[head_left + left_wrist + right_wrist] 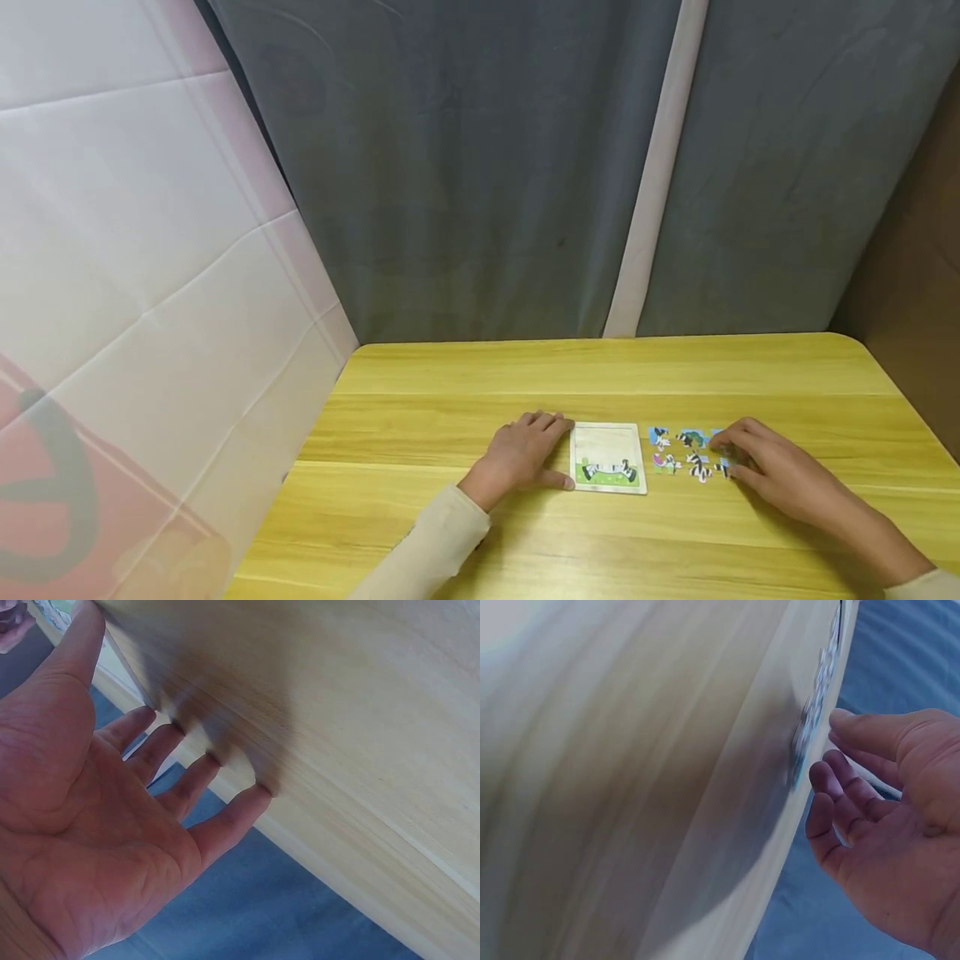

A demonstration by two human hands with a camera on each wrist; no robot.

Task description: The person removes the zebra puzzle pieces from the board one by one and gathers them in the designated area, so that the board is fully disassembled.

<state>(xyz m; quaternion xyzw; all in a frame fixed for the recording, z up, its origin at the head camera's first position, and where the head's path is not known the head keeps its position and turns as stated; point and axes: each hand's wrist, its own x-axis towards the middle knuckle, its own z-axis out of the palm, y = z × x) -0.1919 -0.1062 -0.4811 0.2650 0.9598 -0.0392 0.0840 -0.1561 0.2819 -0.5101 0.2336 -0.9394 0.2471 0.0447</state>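
A square puzzle tray (606, 442) with a pale wooden rim lies on the table; its lower part shows zebra legs on green grass, and its upper part is bare. My left hand (523, 452) rests at the tray's left side, fingertips by the top corner and thumb at the bottom corner. In the left wrist view the fingers (232, 817) are spread, tips on the wood. Right of the tray lie several loose puzzle pieces (699, 467) with black-and-white animal parts. My right hand (772, 467) is over the rightmost ones, thumb and forefinger apart, other fingers (821, 817) loosely bent.
The yellow wood-grain table (450, 383) ends at a grey curtain (465, 208) with a pale vertical strip (652, 183). A white printed sheet (150, 250) hangs on the left, and a brown panel (915, 250) stands on the right.
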